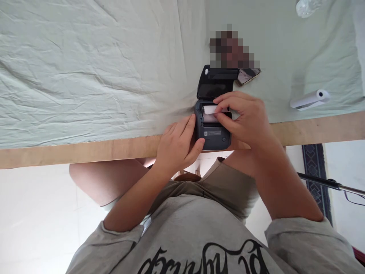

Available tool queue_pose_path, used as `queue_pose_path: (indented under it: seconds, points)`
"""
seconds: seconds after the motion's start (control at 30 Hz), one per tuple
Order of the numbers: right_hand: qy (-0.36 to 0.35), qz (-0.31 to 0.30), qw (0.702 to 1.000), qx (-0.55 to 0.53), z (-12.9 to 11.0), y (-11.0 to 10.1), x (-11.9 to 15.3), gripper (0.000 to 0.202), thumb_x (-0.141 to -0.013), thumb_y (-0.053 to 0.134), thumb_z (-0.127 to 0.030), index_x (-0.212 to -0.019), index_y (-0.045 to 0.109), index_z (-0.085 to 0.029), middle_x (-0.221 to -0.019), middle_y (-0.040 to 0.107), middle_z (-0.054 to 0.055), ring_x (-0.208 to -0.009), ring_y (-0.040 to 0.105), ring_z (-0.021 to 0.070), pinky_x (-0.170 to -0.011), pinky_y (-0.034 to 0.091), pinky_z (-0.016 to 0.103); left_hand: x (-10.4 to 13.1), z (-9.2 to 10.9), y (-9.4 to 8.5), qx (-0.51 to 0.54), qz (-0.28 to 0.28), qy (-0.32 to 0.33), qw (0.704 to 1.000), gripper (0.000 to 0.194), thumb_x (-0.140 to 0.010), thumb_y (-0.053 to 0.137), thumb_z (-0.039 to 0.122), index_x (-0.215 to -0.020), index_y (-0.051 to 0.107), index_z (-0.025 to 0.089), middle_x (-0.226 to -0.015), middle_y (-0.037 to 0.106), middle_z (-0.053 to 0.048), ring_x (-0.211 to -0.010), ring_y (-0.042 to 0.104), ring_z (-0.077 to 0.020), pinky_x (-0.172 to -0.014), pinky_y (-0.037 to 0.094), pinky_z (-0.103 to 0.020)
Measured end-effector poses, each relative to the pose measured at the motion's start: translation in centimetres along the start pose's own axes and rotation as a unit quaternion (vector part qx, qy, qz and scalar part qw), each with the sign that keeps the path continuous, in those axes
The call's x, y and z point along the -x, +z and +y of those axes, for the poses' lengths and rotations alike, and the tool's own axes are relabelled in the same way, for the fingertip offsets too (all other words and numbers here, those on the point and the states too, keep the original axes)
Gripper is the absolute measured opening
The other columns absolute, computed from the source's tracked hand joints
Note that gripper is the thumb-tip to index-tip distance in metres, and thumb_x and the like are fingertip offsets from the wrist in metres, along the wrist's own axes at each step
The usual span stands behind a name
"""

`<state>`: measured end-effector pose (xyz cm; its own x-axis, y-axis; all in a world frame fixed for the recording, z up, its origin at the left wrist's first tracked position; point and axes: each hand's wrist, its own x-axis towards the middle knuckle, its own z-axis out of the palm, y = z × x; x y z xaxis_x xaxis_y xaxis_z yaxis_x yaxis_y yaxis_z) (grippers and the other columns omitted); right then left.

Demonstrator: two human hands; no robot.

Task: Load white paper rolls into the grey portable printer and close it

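Note:
A dark portable printer (211,141) lies at the table's front edge, its black lid (213,87) swung up and back. White paper (210,118) shows inside its compartment. My right hand (246,116) reaches over the right side and pinches a white paper roll (209,109) in the opening; the fingers hide the roll's right end. Against the printer's left side rests my left hand (179,142), fingers stretched out and thumb at the near left corner.
A second white paper roll (309,99) lies to the right on the green cloth (114,68). Beyond the lid are a phone-like object (248,76) and a pixelated area. Clear plastic (308,7) sits far right. The wooden table edge (85,152) runs in front of me.

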<state>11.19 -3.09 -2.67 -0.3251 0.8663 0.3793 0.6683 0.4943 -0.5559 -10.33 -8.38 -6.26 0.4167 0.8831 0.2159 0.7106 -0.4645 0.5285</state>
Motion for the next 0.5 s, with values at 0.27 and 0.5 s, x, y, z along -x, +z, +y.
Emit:
queue_pose_path:
  seconds: [0.27,0.5]
  points:
    - [-0.024,0.092,0.995,-0.019,-1.4,1.4,3.6,0.012,-0.084,0.065,-0.015,-0.083,0.068,-0.026,-0.102,0.068,0.005,-0.098,0.067,0.0228,-0.086,0.057,0.044,-0.6,-0.1,-0.9,0.109,0.011,-0.035,0.993,0.062,-0.108,0.027,0.053,-0.144,0.050,0.009,-0.141,0.062,-0.018,-0.131,0.059,-0.0271,-0.109,0.050,-0.043]
    - [-0.024,0.132,0.991,-0.014,-1.0,2.7,5.9,0.013,-0.085,0.065,-0.022,-0.092,0.073,-0.029,-0.116,0.059,0.008,-0.107,0.059,0.0277,-0.085,0.053,0.048,-5.8,0.5,-1.8,0.187,0.033,-0.129,0.973,0.050,-0.109,0.028,0.050,-0.150,0.036,0.023,-0.162,0.043,-0.007,-0.149,0.045,-0.0172,-0.124,0.043,-0.037]
